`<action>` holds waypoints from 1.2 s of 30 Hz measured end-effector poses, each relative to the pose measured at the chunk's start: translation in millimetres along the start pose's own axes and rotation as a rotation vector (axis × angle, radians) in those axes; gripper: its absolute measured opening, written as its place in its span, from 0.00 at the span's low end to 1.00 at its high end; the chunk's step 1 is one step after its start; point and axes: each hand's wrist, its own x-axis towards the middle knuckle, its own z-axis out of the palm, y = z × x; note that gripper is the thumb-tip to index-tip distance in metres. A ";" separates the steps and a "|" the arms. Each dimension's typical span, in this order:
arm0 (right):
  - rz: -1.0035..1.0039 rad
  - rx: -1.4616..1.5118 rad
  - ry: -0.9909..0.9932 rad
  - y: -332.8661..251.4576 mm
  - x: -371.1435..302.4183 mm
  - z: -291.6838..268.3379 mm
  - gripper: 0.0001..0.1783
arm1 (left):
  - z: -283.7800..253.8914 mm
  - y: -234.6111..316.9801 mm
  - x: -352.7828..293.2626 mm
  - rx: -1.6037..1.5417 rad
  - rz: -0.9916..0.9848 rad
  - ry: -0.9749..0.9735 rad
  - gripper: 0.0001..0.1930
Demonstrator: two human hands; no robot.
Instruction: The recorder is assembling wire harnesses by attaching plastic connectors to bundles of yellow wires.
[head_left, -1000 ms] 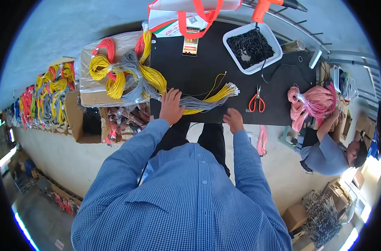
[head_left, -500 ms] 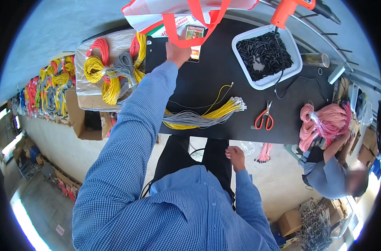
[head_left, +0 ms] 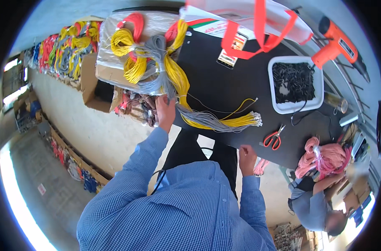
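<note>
My left hand (head_left: 165, 112) is at the table's left front edge, its fingers closed round the lower end of a bundle of grey wires (head_left: 158, 56). Yellow wire coils (head_left: 177, 77) lie against that bundle on both sides. Right of this hand, a long bunch of yellow and grey wires (head_left: 221, 121) with white connector ends (head_left: 255, 119) lies along the front of the black table (head_left: 211, 79). My right hand (head_left: 247, 161) hangs just off the front edge with curled fingers, and nothing shows in it. Red-handled pliers (head_left: 273, 139) lie on the table beyond it.
A white tray (head_left: 296, 109) of short black tubes stands at the back right, near an orange heat gun (head_left: 336, 46). A phone (head_left: 232, 51) lies beneath a bag's red handles (head_left: 263, 46). Pink wires (head_left: 324, 157) lie at the right, beside another person (head_left: 309, 207). Boxes (head_left: 88, 81) stand left.
My left hand has left the phone and come back to the grey wires at the left front edge. The view has turned left. My right hand stays by the front edge, fingers curled.
</note>
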 end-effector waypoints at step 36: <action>-0.288 -0.829 -0.644 -161.7 31.1 26.3 0.30 | -6.1 19.3 89.9 -1.559 -0.593 -0.755 0.15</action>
